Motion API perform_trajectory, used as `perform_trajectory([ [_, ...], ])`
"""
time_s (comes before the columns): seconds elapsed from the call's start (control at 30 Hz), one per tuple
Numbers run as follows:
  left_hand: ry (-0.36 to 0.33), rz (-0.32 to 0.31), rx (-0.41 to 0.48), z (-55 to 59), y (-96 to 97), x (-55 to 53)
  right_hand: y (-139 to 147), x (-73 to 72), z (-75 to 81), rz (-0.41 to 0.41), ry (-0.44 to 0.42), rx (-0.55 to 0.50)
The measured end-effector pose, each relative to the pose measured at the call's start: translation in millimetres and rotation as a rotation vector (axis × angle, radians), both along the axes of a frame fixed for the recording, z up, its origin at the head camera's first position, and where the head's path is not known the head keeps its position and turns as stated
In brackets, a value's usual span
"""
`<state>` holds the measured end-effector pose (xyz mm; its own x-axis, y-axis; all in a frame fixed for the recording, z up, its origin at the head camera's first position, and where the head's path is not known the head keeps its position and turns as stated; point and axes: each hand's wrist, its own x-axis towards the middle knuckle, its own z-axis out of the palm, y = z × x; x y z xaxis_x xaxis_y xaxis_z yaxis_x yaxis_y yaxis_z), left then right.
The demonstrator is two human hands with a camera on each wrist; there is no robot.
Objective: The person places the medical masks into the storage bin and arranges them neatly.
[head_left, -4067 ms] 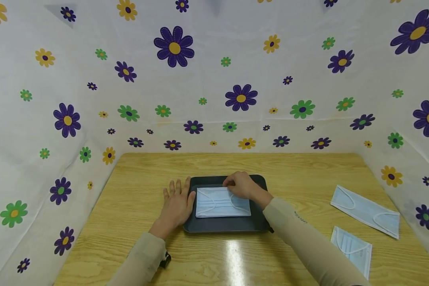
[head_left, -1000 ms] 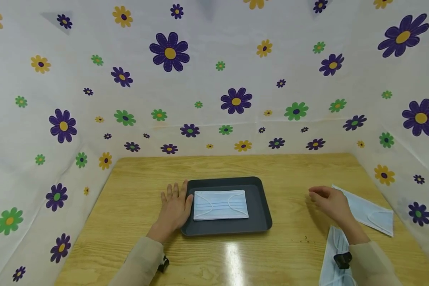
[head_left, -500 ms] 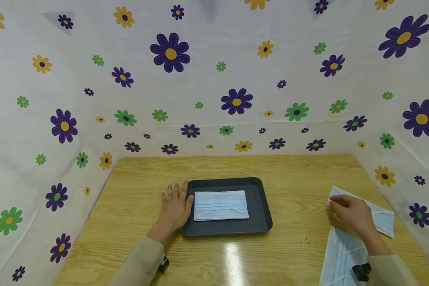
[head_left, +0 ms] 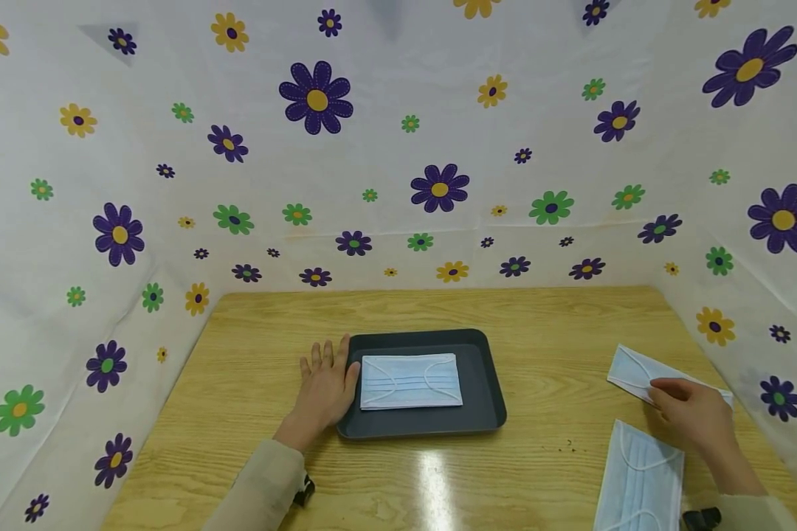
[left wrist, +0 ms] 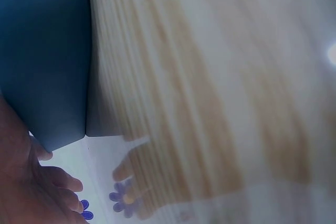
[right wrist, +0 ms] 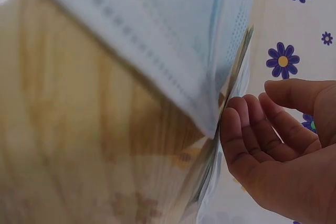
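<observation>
On the far right, the right hand (head_left: 694, 413) lay with fingers curled over a mask (head_left: 634, 371), grip unclear. The left hand (head_left: 325, 387) rested flat, fingers straight, beside the tray (head_left: 485, 383).

The head camera looks forward and down from the near edge onto the wooden table (head_left: 538, 324) and the flowered backdrop (head_left: 398, 147) behind, taking in both hands. The left wrist camera sits very close at table height beside the dark tray (left wrist: 42, 56), sharing that tray's left rim (head_left: 352, 346) with the head view. The right wrist camera, just as close, faces a blue face mask (right wrist: 157, 35), the far right mask (head_left: 631, 369) in the head view.
</observation>
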<state>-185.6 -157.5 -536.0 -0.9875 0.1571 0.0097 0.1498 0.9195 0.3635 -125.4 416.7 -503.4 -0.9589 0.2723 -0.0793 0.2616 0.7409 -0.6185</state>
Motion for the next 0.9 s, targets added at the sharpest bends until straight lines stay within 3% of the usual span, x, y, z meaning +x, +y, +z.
perform_trajectory([
  [0.23, 0.003, 0.004, 0.001, 0.5, 0.3, -0.3, 5, 4.7, 2.1, -0.044, -0.082, -0.018],
  [0.53, -0.005, 0.005, -0.004, 1.3, 0.6, 1.5, 6, 2.8, -4.1, 0.094, 0.013, 0.133],
  [0.9, 0.0, 0.012, 0.004, 2.2, 1.4, 2.2, 2, -0.2, -7.6, 0.175, -0.006, 0.194],
])
